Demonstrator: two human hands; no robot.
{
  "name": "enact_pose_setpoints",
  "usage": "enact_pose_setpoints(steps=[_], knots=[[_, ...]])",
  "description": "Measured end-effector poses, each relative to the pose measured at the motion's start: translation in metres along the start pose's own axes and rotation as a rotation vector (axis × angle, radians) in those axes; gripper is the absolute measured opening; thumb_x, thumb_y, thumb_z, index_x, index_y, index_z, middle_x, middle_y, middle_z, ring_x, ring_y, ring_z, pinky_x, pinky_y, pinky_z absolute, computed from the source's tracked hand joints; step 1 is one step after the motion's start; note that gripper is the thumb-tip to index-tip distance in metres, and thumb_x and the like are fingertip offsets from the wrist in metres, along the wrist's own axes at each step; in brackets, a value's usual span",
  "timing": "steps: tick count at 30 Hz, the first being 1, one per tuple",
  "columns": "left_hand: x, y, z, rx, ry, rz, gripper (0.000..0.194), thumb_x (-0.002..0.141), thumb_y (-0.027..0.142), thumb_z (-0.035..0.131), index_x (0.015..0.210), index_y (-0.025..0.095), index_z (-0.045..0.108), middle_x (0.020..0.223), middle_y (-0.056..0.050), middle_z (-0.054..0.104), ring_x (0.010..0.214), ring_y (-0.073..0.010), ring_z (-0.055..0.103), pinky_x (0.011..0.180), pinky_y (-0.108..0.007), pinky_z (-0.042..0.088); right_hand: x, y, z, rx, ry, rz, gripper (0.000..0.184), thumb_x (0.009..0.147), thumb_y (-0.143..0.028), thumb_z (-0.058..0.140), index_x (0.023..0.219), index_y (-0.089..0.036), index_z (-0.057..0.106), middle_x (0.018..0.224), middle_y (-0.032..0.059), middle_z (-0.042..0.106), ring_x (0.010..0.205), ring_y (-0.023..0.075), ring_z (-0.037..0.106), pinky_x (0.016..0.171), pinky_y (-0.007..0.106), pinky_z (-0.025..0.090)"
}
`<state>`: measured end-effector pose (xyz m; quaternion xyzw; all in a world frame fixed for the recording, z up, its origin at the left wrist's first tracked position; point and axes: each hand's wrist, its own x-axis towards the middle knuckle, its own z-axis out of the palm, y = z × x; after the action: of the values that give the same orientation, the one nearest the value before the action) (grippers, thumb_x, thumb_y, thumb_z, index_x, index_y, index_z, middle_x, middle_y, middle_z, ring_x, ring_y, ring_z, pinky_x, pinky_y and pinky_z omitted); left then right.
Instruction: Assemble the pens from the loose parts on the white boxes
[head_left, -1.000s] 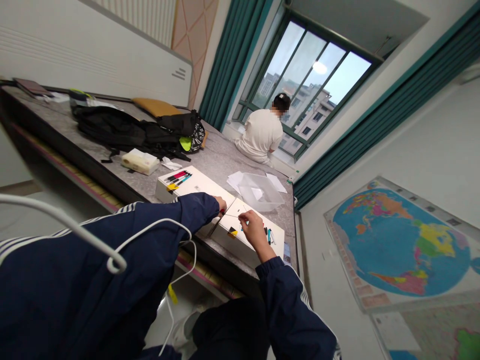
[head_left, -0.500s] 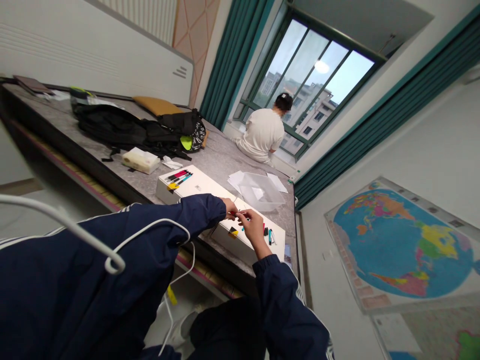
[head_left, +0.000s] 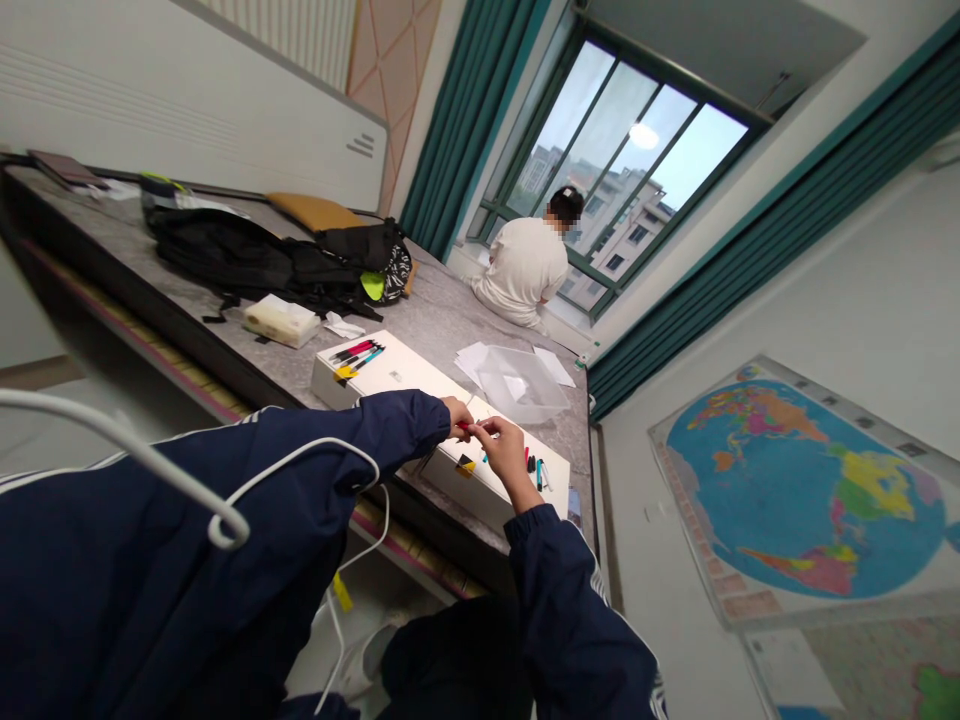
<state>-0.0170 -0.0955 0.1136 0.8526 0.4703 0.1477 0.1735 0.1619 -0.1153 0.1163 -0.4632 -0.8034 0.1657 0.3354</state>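
Note:
Over the white box [head_left: 427, 378], my left hand [head_left: 456, 417] is closed on a small red pen part [head_left: 464, 427]. My right hand [head_left: 504, 450] meets it there, thumb and fingers pinched at the other end of the same part. Most of the piece is hidden by my fingers. Several pens [head_left: 358, 354], red, black and blue, lie side by side at the box's left end. Close to my right hand, loose pen parts [head_left: 540, 474] in red, black, teal and white lie at the right end.
Behind the box sits a clear plastic tray [head_left: 551, 408] with papers around it. A tissue pack [head_left: 281, 320] and black backpack [head_left: 247, 255] lie on the grey bed surface [head_left: 431, 290]. A person [head_left: 525, 268] sits by the window. A white cable [head_left: 300, 445] crosses my left sleeve.
Both hands stay at nearly the same place over the box, their fingers shifting slightly. A little more of the red part shows between them now.

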Motion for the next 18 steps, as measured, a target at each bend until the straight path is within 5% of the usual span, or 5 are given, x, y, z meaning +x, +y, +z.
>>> enact_pose_setpoints(steps=[10, 18], knots=[[-0.001, 0.005, 0.0, -0.072, 0.063, -0.023, 0.018, 0.073, 0.03, 0.064, 0.083, 0.02, 0.075, 0.071, -0.001, 0.071, 0.068, -0.0132, 0.062, 0.058, -0.017, 0.038, 0.004, -0.003, -0.001, 0.012, 0.042, -0.023, 0.034, 0.079, -0.046, 0.058, 0.068, -0.015, 0.065, 0.065, 0.003, 0.066, 0.06, 0.0142, 0.057, 0.061, 0.026, 0.042], [0.008, -0.018, 0.0, -0.125, 0.189, -0.064, 0.027, 0.072, 0.037, 0.064, 0.093, 0.023, 0.073, 0.082, 0.001, 0.071, 0.076, -0.0133, 0.061, 0.067, -0.018, 0.04, 0.0, 0.0, 0.003, 0.187, 0.149, 0.033, 0.04, 0.078, -0.044, 0.058, 0.104, -0.014, 0.061, 0.082, 0.0052, 0.065, 0.07, 0.0157, 0.058, 0.063, 0.028, 0.049]])
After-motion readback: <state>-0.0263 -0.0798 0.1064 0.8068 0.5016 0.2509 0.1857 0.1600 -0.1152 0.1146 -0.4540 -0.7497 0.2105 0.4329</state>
